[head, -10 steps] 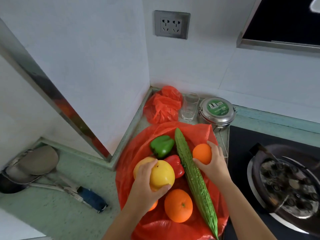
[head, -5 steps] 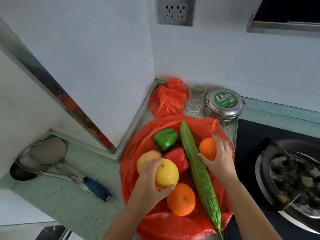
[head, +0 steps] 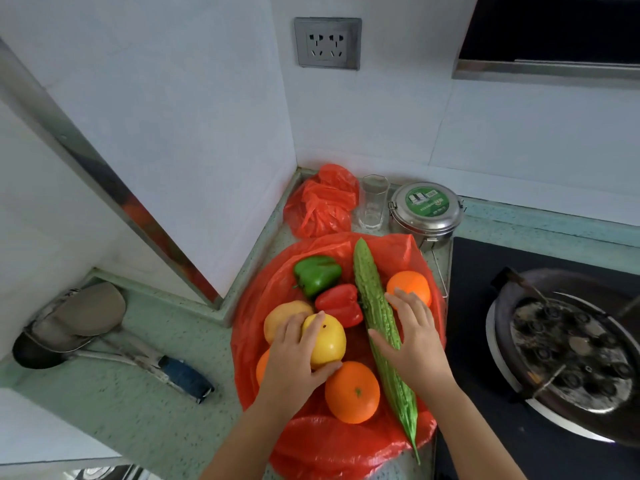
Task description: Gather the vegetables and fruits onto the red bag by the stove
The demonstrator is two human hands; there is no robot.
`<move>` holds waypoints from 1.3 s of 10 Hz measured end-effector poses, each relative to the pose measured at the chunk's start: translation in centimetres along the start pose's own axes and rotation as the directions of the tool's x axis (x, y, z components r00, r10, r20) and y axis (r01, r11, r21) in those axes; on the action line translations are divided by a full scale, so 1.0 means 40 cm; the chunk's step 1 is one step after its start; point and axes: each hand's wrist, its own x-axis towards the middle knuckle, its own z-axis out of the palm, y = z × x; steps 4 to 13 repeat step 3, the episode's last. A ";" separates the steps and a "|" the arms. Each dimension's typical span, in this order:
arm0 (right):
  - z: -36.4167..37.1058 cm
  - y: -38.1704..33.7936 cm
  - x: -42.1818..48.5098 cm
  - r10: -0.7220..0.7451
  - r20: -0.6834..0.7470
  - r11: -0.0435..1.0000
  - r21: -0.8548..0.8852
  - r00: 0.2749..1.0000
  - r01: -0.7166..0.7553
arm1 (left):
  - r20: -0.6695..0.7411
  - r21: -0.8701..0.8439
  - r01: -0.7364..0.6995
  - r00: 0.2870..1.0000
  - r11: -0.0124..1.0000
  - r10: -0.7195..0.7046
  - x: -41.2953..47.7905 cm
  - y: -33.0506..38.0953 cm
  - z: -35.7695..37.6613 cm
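The red bag (head: 346,441) lies spread on the table (head: 114,410) just left of the stove (head: 485,341), already carrying peppers, oranges and a long bitter gourd (head: 377,317). The left hand (head: 294,358) curls its fingers around a yellow fruit (head: 329,341), seemingly settling it among the pile. The right hand (head: 414,337) rests with fingers spread, flat across the gourd and touching the far orange (head: 410,285), likely to keep them from rolling off.

Red bag (head: 398,258) thin glossy plastic; tin (head: 425,216) brushed metal; gourd (head: 375,313) bumpy.

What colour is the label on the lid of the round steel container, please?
Green with white print on the steel container, seen in the head view.
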 end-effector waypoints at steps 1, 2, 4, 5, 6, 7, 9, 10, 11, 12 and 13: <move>0.006 -0.014 -0.022 0.006 0.023 1.000 0.003 1.000 -0.006 | -0.014 0.082 -0.023 1.000 0.996 0.024 -0.008 -0.003 0.006; 0.007 -0.026 -0.039 -0.006 0.040 1.000 0.003 0.999 0.006 | -0.041 0.128 -0.030 0.999 0.991 0.036 -0.014 -0.012 0.013; 0.004 -0.040 -0.054 -0.013 0.035 1.000 0.004 0.999 0.013 | -0.016 0.145 -0.030 0.999 0.989 0.032 -0.015 -0.006 0.002; 0.004 -0.040 -0.054 -0.013 0.035 1.000 0.004 0.999 0.013 | -0.016 0.145 -0.030 0.999 0.989 0.032 -0.015 -0.006 0.002; 0.004 -0.040 -0.054 -0.013 0.035 1.000 0.004 0.999 0.013 | -0.016 0.145 -0.030 0.999 0.989 0.032 -0.015 -0.006 0.002; 0.004 -0.040 -0.054 -0.013 0.035 1.000 0.004 0.999 0.013 | -0.016 0.145 -0.030 0.999 0.989 0.032 -0.015 -0.006 0.002; 0.004 -0.040 -0.054 -0.013 0.035 1.000 0.004 0.999 0.013 | -0.016 0.145 -0.030 0.999 0.989 0.032 -0.015 -0.006 0.002; 0.004 -0.040 -0.054 -0.013 0.035 1.000 0.004 0.999 0.013 | -0.016 0.145 -0.030 0.999 0.989 0.032 -0.015 -0.006 0.002; 0.004 -0.040 -0.054 -0.013 0.035 1.000 0.004 0.999 0.013 | -0.016 0.145 -0.030 0.999 0.989 0.032 -0.015 -0.006 0.002; 0.004 -0.040 -0.054 -0.013 0.035 1.000 0.004 0.999 0.013 | -0.016 0.145 -0.030 0.999 0.989 0.032 -0.015 -0.006 0.002; 0.004 -0.040 -0.054 -0.013 0.035 1.000 0.004 0.999 0.013 | -0.016 0.145 -0.030 0.999 0.989 0.032 -0.015 -0.006 0.002</move>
